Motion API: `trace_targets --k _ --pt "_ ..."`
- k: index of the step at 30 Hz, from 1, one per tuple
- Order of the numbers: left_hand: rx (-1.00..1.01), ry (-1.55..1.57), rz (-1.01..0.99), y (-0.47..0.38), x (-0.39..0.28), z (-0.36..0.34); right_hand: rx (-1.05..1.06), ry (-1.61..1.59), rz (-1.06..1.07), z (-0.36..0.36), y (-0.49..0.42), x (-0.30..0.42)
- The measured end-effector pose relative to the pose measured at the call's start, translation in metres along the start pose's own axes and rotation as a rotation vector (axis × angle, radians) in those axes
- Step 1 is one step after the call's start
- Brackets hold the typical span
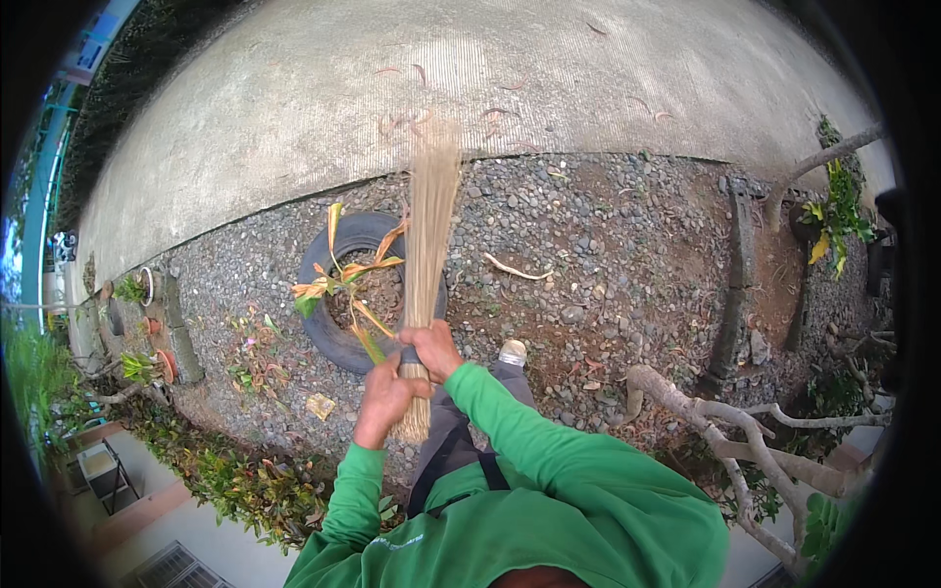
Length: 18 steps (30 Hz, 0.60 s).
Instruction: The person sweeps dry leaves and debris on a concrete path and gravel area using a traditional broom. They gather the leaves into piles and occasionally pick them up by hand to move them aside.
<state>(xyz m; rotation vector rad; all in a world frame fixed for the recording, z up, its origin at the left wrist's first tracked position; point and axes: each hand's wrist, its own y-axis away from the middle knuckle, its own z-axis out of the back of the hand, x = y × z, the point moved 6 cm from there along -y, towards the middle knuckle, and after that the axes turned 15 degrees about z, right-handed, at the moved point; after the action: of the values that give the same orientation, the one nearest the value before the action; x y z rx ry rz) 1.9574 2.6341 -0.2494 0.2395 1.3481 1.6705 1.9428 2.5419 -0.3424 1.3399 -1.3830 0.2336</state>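
Note:
Both my hands hold a stick broom [428, 250] of thin, pale bristles. My left hand [390, 397] wraps the lower part of its bound grip, near the cut butt end. Just above and to the right, my right hand [434, 348] closes around the dark binding. The bristles point away from me, over the gravel, and their blurred tips reach the concrete pavement [294, 110] among dry curled leaves [500, 112]. Left of the broom and partly behind it lies a tyre [320, 316] around a plant [345, 281] with yellowing, withered leaves.
Gravel [573, 242] borders the concrete, with a pale stick [518, 267] on it. Stone edging [739, 272] and bare branches [684, 404] stand to the right. Potted plants [165, 365] and a low hedge [242, 485] are at the left. My shoe [513, 353] rests near the tyre.

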Motion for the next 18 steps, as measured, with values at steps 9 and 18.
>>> trace_targets --k 9,18 --pt "-0.104 0.011 0.081 -0.047 0.029 0.043 0.046 -0.02 -0.067 -0.052 -0.035 -0.032" --pt "0.041 0.498 -0.051 0.016 0.074 -0.004 0.269 0.154 -0.027 -0.034 0.026 -0.019"
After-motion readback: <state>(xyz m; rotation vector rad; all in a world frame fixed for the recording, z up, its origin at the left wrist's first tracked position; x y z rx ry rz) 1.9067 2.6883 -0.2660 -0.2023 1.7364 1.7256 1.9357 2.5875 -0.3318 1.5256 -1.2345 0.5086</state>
